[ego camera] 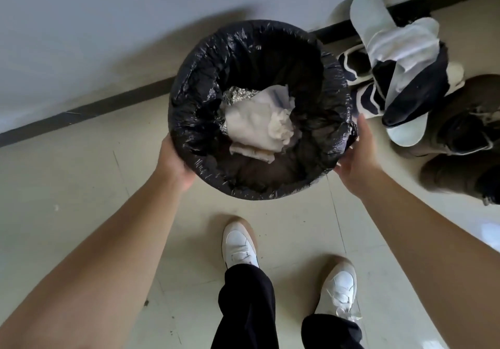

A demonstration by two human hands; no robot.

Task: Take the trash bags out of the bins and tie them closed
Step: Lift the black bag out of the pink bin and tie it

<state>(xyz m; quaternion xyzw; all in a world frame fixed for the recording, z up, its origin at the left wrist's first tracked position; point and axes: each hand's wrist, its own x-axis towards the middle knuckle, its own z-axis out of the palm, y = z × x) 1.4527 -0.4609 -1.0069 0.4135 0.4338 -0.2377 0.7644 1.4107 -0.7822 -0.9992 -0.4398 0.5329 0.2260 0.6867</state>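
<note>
A round bin lined with a black trash bag (243,43) stands on the floor by the wall. The bag's edge is folded over the bin's rim. Inside lie crumpled white paper (257,121) and a piece of silver foil (238,94). My left hand (176,162) grips the rim on the near left, fingers hidden under the folded plastic. My right hand (357,156) touches the rim on the right, thumb up along the bag's edge, fingers tucked beneath.
A pile of slippers and shoes (400,72) lies right of the bin against the wall's black skirting (81,113). Brown boots (465,137) sit further right. My two feet in white sneakers (239,243) stand on the beige tile floor (81,186) just below the bin.
</note>
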